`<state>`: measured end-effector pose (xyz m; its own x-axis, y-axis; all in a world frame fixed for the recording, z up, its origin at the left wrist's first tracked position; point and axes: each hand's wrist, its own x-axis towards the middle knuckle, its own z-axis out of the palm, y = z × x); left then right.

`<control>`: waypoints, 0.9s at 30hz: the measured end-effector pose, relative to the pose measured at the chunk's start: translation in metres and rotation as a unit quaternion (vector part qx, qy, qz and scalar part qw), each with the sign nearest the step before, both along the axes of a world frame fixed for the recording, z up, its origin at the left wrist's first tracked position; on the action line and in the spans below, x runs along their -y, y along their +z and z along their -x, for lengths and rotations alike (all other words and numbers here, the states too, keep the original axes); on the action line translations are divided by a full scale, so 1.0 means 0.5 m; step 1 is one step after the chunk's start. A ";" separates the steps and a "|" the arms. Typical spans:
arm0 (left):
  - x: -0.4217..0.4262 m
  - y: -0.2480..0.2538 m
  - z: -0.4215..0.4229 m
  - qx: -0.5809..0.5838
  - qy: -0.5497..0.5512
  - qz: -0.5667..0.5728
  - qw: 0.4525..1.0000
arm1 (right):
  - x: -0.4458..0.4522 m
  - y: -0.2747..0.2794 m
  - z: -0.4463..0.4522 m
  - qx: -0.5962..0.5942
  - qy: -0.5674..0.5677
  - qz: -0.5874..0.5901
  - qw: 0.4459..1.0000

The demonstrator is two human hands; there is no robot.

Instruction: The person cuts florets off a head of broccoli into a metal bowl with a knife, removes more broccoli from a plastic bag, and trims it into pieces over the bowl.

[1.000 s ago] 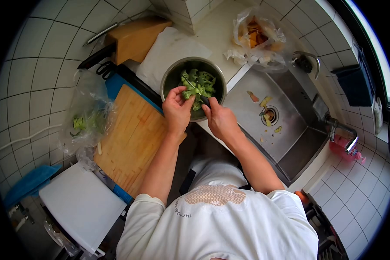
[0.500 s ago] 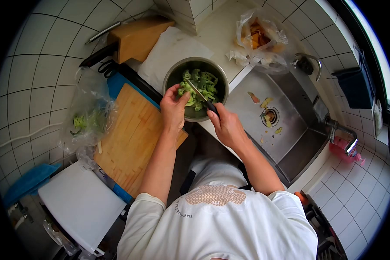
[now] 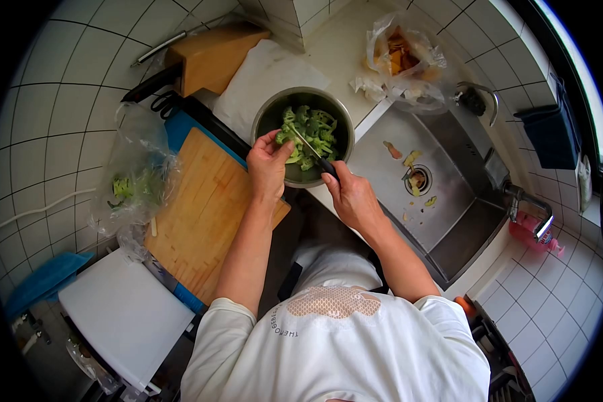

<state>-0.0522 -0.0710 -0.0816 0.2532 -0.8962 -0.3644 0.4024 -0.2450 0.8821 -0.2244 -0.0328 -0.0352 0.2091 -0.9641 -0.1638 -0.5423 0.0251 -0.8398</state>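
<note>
My left hand (image 3: 269,164) is closed on a broccoli floret (image 3: 289,132) over the left rim of a steel bowl (image 3: 347,120). In my right hand (image 3: 352,191) is the black handle of a knife (image 3: 307,145), its blade slanting up and left against the floret. Several green broccoli pieces (image 3: 318,127) lie in the bowl below. The fingertips of my left hand partly cover the floret, so its stem is hard to make out.
Left of my arms lies a wooden cutting board (image 3: 201,208), beside a plastic bag (image 3: 141,174) with greens. A knife block (image 3: 214,57) stands behind. On the right, the steel sink (image 3: 442,174) holds peelings around its drain; another bag (image 3: 405,60) with peelings sits behind it.
Almost nothing differs. The knife and both hands have shifted very slightly, and the floret stays in my left hand over the bowl.
</note>
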 end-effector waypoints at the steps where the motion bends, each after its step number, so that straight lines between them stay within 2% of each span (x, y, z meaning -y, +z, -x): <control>1: 0.000 0.000 0.000 0.003 0.000 -0.004 1.000 | 0.000 -0.002 0.001 -0.001 0.002 0.002 1.000; 14: -0.003 0.031 0.033 0.094 -0.008 0.013 0.995 | 0.003 -0.017 -0.009 -0.027 -0.001 0.037 0.999; 27: -0.002 0.010 0.027 0.052 0.001 0.022 0.998 | 0.015 -0.004 -0.013 -0.012 0.013 0.007 1.000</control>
